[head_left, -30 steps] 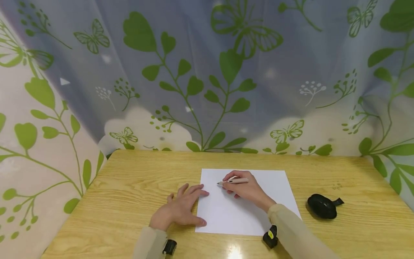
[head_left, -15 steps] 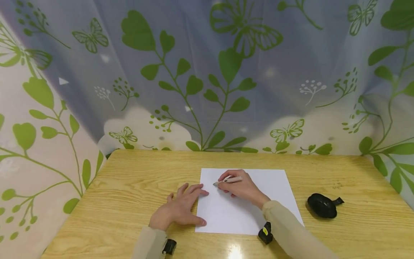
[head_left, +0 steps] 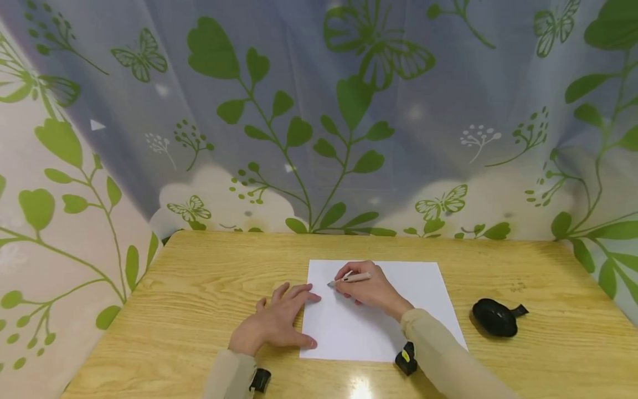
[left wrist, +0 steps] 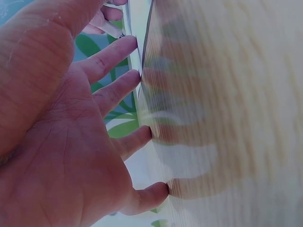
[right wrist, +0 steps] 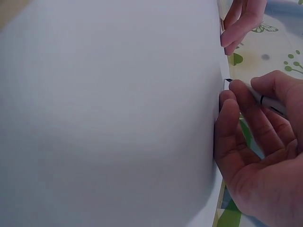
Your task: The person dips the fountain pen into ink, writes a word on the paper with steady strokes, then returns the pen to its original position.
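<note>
In the head view a white sheet of paper lies on the wooden table. My right hand pinches a white pen between thumb and fingers, its dark tip pointing left at the upper left part of the sheet. The right wrist view shows the same pen slanting through the fingers close to the paper; whether the tip touches cannot be told. My left hand rests with spread fingers at the sheet's left edge, thumb and forefinger on the paper. From the left wrist, that hand's fingertips touch the tabletop.
A black, rounded object with a short tab lies on the table right of the paper. Behind the table hangs a curtain with green leaves and butterflies. Black wrist cameras sit below each sleeve.
My right hand has moved a little to the left with the pen, mostly in the first half second. The left hand and the paper stay in place.
</note>
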`<state>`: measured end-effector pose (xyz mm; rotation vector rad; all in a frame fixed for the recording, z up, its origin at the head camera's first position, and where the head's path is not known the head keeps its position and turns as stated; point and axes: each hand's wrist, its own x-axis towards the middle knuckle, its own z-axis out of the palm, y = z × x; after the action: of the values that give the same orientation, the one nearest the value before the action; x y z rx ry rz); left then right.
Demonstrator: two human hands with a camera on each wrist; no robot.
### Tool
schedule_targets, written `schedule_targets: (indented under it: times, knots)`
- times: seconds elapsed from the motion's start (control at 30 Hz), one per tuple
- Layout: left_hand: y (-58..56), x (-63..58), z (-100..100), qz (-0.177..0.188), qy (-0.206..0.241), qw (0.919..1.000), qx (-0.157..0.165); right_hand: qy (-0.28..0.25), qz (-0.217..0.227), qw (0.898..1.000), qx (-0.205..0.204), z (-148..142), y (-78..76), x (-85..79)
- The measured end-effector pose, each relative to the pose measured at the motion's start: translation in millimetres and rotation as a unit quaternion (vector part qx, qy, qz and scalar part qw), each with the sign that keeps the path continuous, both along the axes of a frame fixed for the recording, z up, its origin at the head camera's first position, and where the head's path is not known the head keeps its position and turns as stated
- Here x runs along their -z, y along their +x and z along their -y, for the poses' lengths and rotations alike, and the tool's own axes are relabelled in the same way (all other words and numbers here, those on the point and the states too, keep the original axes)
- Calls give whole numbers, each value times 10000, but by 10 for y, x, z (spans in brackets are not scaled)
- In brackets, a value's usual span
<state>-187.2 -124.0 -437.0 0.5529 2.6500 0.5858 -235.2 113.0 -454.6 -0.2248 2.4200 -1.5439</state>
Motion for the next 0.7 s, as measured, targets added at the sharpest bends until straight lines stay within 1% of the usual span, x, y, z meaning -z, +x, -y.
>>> schedule_targets:
  times: [0.4, 0.7]
  knots:
    - [11, 6, 3, -33, -61, 10000, 2, 52, -55, 10000, 29, 6, 16, 14]
    - [2, -3, -3, -23, -57, 10000, -33, 148, -4, 9999, 79, -55, 26, -25]
